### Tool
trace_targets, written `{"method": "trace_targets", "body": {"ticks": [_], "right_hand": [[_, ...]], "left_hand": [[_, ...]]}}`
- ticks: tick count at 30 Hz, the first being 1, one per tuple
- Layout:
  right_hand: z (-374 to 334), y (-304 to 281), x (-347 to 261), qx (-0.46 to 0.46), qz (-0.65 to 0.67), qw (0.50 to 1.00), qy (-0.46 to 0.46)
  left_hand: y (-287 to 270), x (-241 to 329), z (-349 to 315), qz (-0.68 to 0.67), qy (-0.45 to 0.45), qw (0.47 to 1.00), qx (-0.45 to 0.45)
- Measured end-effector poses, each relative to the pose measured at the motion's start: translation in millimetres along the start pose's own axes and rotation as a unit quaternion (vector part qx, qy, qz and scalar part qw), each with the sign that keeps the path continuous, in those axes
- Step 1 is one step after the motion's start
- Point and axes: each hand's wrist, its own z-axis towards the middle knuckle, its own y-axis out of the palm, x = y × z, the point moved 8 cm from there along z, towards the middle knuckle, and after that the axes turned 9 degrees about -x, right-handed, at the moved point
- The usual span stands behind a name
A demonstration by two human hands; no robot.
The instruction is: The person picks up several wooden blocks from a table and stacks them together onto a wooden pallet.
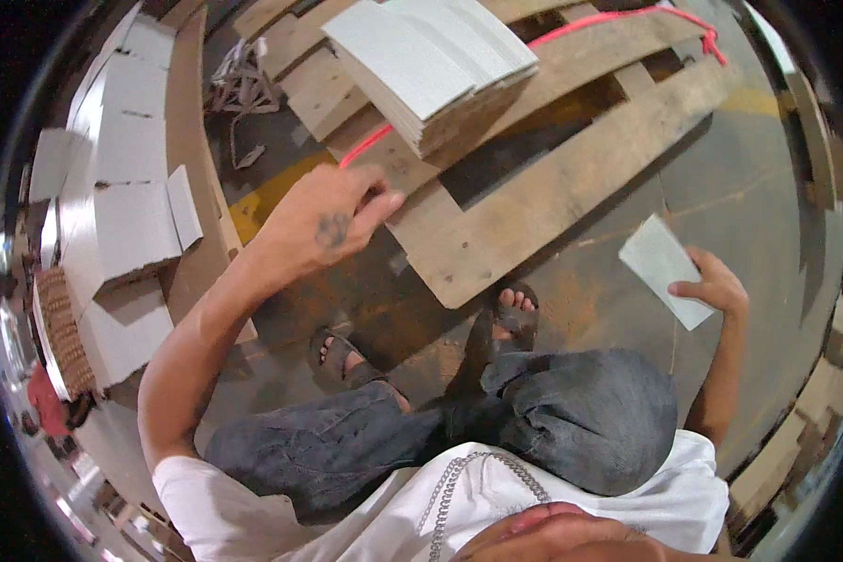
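On the right, my right hand (pixel 715 284) grips a small white rectangular piece of cardboard (pixel 654 259), thumb on its face, held out over the floor. My left hand (pixel 332 217) is at the near left corner of a wooden pallet (pixel 553 201), its fingers curled in. Whatever its fingers may hold is hidden. A bright pink strap (pixel 366 147) ends from view right by its knuckles. That strap runs across the pallet and comes out at the far right in a knot. A stack of white-topped cardboard sheets (pixel 431 56) stands on the pallet, beyond my left hand.
To the left, white cardboard boxes (pixel 131 140) stand in a row along a brown cardboard edge (pixel 189 112). Tangled pale strapping (pixel 239 89) lies on the floor between them and the pallet. My sandalled feet (pixel 515 314) stand at the pallet's near corner. More cardboard (pixel 777 459) lies at far right.
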Motion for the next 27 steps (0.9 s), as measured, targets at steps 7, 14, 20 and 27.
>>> {"method": "trace_targets", "body": {"ticks": [7,14,20,27], "right_hand": [[-5,-113,-213,0.223,0.399,0.804,-0.381],[23,-101,-363,-0.029,0.573,0.664,-0.480],[57,-138,-375,0.012,0.351,0.832,-0.429],[50,-141,-416,0.030,0.281,0.837,-0.469]], "left_hand": [[-34,93,-9,-0.177,0.216,0.852,0.442],[-71,106,8,-0.368,0.196,0.771,0.482],[-70,68,56,-0.294,0.111,0.875,0.369],[-76,24,29,-0.348,0.078,0.741,0.569]]}}
